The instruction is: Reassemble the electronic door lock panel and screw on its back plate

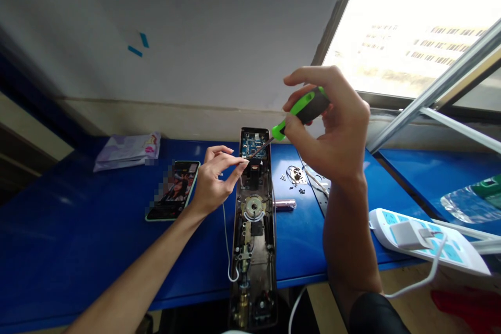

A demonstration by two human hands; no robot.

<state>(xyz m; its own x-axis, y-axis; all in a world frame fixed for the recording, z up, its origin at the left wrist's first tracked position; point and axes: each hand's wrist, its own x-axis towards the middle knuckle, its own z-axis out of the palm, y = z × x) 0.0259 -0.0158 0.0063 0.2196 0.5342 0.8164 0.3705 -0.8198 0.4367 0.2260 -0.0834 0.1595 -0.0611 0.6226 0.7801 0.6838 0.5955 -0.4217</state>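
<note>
My right hand [332, 135] is closed around the green and black handle of a screwdriver [301, 113]. Its shaft slants down to the left toward a long, narrow dark housing [260, 261], which looks like an opened electronic door lock. Inside the housing are a blue circuit board [250, 143], a round metal part [254, 207] and brass-coloured parts near the front end. Over the housing's left edge, my left hand [217, 177] pinches thumb and forefinger together beside the screwdriver's tip. Whatever lies between those fingertips is too small to make out.
Left on the blue table [97, 250] lie a phone [182, 185] and a plastic packet [129, 151]. Small screws [301, 191], a small metal-plated part [297, 175] and a copper-coloured cylinder [285, 205] sit right of the housing. Farther right are a power strip [462, 250] and a bottle [469, 201].
</note>
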